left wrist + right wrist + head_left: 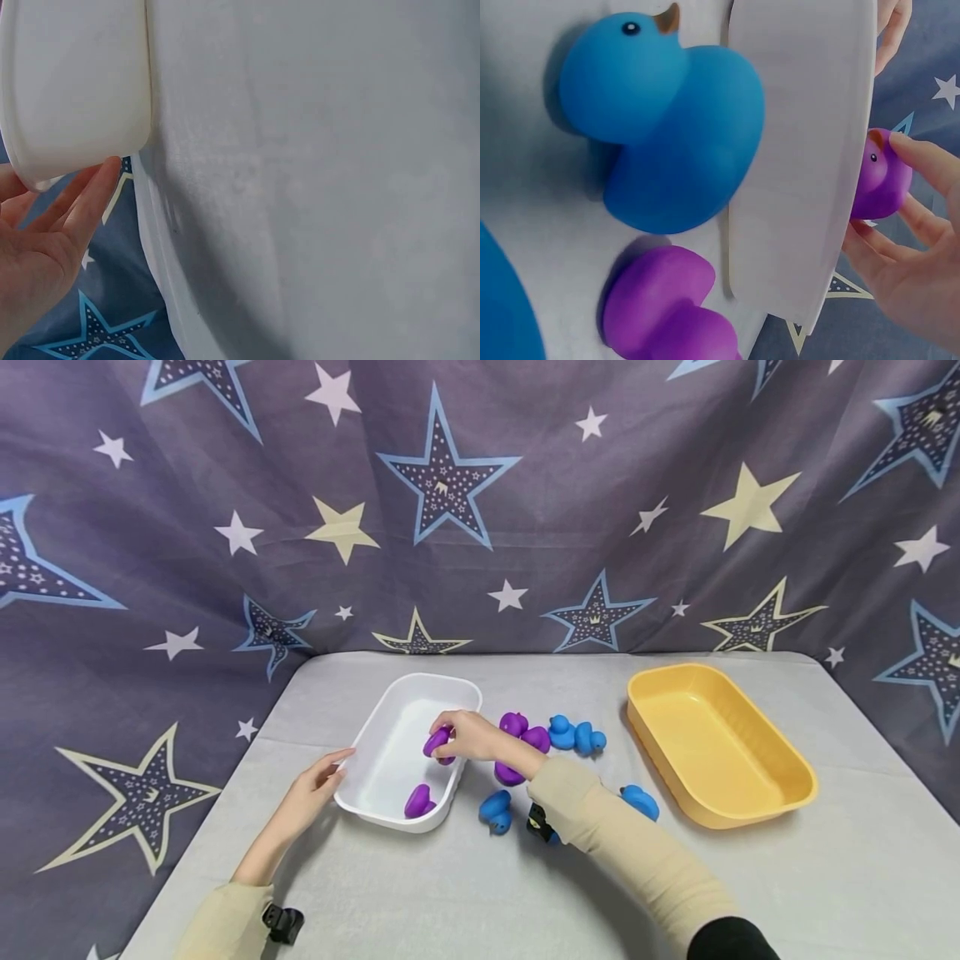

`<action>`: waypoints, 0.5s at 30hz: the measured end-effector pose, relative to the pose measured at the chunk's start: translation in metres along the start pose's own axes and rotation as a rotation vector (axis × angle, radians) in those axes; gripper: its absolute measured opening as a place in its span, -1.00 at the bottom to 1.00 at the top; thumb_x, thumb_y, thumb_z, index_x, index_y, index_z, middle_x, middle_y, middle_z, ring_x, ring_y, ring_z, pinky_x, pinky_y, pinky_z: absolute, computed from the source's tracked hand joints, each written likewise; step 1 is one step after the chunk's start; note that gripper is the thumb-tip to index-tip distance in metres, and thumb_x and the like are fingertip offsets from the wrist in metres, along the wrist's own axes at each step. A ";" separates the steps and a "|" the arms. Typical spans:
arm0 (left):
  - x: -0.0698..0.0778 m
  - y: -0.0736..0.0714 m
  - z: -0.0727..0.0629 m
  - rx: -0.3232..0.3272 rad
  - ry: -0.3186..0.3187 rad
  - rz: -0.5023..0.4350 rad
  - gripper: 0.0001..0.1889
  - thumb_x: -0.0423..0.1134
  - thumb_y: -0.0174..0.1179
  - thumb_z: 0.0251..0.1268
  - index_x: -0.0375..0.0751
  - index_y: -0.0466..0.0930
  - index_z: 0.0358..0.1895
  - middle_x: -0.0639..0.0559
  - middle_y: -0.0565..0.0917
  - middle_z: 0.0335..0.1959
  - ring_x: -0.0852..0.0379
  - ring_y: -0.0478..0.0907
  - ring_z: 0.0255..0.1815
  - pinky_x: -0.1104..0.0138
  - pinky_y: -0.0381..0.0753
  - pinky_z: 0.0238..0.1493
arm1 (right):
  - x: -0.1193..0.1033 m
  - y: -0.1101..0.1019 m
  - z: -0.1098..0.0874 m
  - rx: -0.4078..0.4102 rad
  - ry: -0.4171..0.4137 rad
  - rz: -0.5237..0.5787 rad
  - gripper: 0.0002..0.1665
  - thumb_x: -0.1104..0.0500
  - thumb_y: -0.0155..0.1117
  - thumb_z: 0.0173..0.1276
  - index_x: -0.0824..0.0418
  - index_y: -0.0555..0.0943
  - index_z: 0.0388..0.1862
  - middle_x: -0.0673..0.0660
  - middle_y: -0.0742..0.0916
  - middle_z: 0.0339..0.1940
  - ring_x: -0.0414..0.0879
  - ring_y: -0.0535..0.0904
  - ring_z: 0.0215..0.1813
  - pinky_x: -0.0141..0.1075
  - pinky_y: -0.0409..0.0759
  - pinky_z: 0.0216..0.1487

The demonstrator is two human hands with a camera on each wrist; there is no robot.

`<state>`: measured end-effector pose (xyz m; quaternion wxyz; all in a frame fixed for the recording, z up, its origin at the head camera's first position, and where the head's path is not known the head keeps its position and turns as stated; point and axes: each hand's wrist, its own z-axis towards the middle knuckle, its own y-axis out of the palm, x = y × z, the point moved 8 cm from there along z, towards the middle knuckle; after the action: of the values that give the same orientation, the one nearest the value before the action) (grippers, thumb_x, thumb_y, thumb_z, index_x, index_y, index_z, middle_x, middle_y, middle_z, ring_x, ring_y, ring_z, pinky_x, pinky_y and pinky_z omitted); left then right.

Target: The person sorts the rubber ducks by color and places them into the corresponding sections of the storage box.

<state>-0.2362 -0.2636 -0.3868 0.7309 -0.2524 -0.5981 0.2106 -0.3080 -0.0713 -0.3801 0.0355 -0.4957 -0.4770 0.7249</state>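
Observation:
My right hand (467,735) pinches a purple rubber duck (437,742) between thumb and fingers over the right side of the white tub (360,806). The right wrist view shows that duck's orange beak and dark eye beside the tub's rim. Another purple rubber duck (418,802) lies inside the tub, near its front right corner. At the tub's left rim, my left hand (307,793) has its fingers extended, fingertips touching the edge. In the left wrist view those fingers (96,195) reach the tub's outer side, fairly straight.
Right of the white tub lie several purple ducks (536,739) and several blue ducks (495,810), some partly behind the right forearm. A yellow tub (723,752) stands on the right of the cloth-covered table (420,893). A star-patterned curtain (540,560) hangs behind.

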 end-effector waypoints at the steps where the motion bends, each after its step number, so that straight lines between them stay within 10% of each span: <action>1: 0.000 0.000 0.000 -0.001 -0.005 0.003 -0.66 -0.46 -0.07 0.27 -0.47 0.35 0.11 -0.23 0.48 -0.41 0.19 0.35 -0.47 0.45 0.37 -0.45 | 0.000 0.000 0.000 -0.003 -0.006 -0.002 -0.66 0.21 0.30 0.09 0.29 0.54 -0.14 0.11 0.64 -0.30 -0.11 0.50 -0.25 -0.42 0.44 -0.21; 15: -0.005 0.001 0.001 -0.014 0.016 -0.029 -0.65 -0.44 -0.06 0.27 -0.44 0.35 0.12 -0.36 0.54 -0.22 0.00 0.47 -0.30 0.47 0.44 -0.33 | -0.008 -0.012 -0.015 0.004 -0.054 0.062 -0.65 0.26 0.22 0.16 0.32 0.50 -0.06 0.22 0.61 -0.08 0.12 0.49 0.01 -0.22 0.45 0.02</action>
<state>-0.2383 -0.2658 -0.3911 0.7369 -0.2506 -0.5972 0.1938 -0.2979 -0.0594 -0.3667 0.0013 -0.4904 -0.4607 0.7398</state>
